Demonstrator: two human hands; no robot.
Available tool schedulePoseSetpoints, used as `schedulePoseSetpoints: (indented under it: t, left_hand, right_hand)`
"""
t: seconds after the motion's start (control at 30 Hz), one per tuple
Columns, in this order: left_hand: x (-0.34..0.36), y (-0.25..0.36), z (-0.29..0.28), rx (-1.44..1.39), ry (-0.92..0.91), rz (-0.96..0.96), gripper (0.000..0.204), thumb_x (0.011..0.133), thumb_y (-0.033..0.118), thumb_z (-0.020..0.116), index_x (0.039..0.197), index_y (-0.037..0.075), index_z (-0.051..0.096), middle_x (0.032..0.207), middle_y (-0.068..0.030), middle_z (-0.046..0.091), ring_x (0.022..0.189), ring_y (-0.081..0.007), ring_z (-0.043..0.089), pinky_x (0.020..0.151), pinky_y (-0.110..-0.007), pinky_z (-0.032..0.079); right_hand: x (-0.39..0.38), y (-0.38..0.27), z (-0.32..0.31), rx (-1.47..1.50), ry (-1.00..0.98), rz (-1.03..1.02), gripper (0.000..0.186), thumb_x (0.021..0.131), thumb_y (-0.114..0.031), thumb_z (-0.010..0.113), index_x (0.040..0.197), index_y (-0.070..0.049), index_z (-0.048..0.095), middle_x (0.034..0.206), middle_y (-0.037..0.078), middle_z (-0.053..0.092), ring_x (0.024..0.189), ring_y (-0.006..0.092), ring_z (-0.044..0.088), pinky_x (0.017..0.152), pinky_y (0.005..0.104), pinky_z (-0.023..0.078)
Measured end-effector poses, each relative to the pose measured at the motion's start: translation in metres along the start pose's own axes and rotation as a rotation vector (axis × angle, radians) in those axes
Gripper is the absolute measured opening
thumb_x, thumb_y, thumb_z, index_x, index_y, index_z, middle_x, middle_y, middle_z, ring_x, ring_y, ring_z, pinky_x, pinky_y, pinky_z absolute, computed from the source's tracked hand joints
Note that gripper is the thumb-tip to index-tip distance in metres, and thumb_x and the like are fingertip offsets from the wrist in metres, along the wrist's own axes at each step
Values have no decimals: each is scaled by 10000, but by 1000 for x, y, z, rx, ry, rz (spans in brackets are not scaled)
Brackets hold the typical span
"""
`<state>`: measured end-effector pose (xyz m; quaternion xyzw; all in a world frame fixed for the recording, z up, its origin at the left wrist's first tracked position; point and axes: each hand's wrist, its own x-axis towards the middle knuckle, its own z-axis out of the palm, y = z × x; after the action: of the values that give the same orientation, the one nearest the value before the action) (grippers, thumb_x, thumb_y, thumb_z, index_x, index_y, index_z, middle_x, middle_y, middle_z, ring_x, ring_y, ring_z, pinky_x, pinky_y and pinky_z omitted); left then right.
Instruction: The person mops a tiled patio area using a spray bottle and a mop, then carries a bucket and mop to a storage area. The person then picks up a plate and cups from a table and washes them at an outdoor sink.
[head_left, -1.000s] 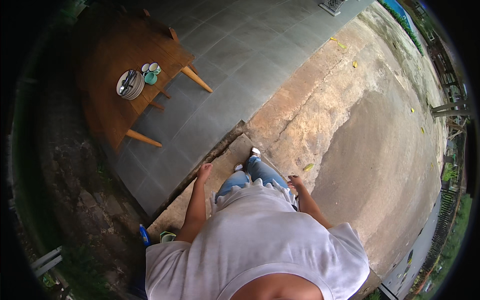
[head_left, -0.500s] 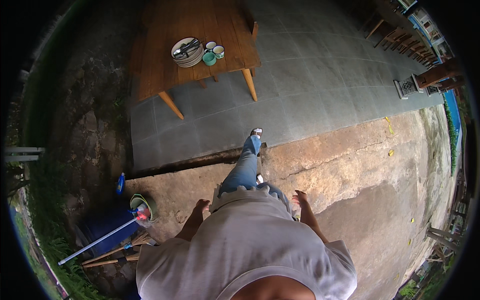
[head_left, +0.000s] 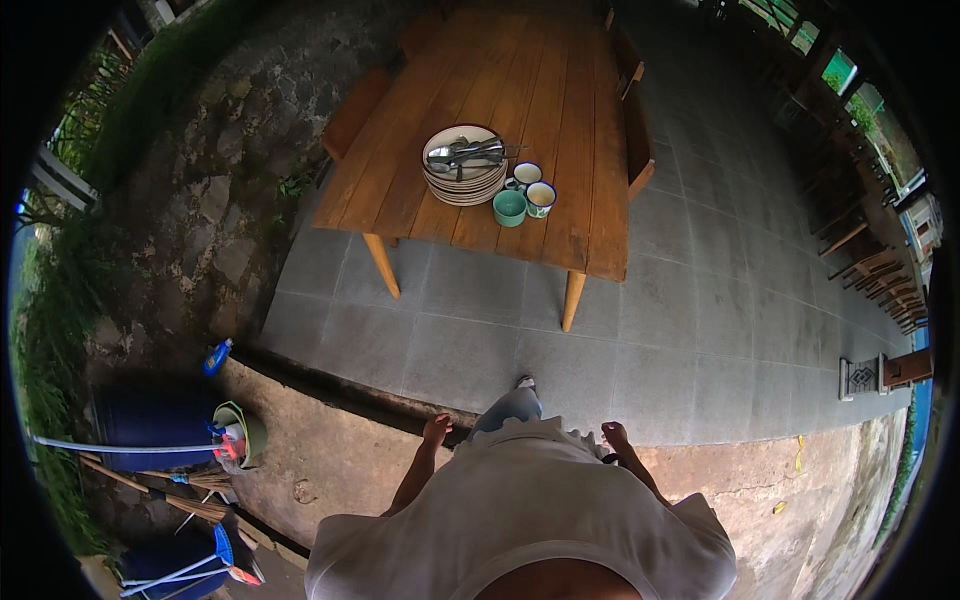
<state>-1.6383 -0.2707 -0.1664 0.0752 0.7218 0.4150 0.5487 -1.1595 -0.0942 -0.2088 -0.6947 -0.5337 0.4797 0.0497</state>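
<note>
My left hand (head_left: pixel 437 429) and my right hand (head_left: pixel 614 434) hang beside my body, fingers loosely bent and apart, with nothing visible in them. Ahead of me stands a wooden table (head_left: pixel 380 200). Near its front edge sits a stack of cream plates (head_left: pixel 465 192) topped with metal cutlery (head_left: pixel 450 153). Beside it are a green cup (head_left: pixel 509 208) and two white patterned mugs (head_left: pixel 540 196). My shoe (head_left: pixel 526 382) shows just above the step edge, short of the table.
Grey tiled floor (head_left: pixel 680 320) surrounds the table, which has chairs (head_left: pixel 636 160) along its sides. At left lie a blue bottle (head_left: pixel 217 357), a bucket (head_left: pixel 250 430), brooms (head_left: pixel 205 507) and blue containers (head_left: pixel 140 410). More chairs (head_left: pixel 885 290) and a pillar (head_left: pixel 880 375) stand at right.
My view has swung leftward to face the table, which now looks larger and more central. My feet have moved forward toward the tiles; both hands still hang by my sides.
</note>
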Motion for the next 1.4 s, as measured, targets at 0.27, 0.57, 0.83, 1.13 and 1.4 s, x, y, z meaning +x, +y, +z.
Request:
schedulePoseSetpoints:
  t: [0.27,0.57,0.83,1.13,1.4]
  left_hand:
    - [85,117,64,10,147,349,285,823,217,584,1047,42,567,804,-56,627,722,-151,610,669,-290,498]
    - [116,407,89,-249,414,804,341,842,168,576,1134,17,485,1003,-68,555,923,-158,539,827,-268,415]
    - [152,485,46,-162,758,675,486,858,285,570,1232,12,421,1156,-179,510,1003,-223,531,852,-310,419]
    - [151,524,41,192,741,711,587,728,252,693,1203,20,438,1167,-172,495,1049,-298,509,865,-373,418]
    - [150,528,40,456,707,780,957,550,400,798,1261,13,288,1293,-224,281,1192,-391,302,967,-472,285]
  right_hand:
    - [105,-412,-65,291,-95,-747,216,889,-139,482,1051,-27,570,773,23,579,714,95,544,666,240,451]
    - [196,-623,-73,520,-297,-910,289,875,-192,526,1127,-49,535,926,12,576,836,96,525,739,237,417]
    - [220,-773,-2,62,-391,-1002,346,824,-271,594,1107,-75,556,967,110,600,872,177,578,748,285,456]
    - [176,-796,51,-828,-217,-1155,926,650,-590,642,1200,108,382,1050,261,517,1000,395,495,928,447,333]
    - [190,-782,59,-861,-283,-984,789,732,-436,632,1254,54,299,871,200,601,819,347,590,728,410,458]
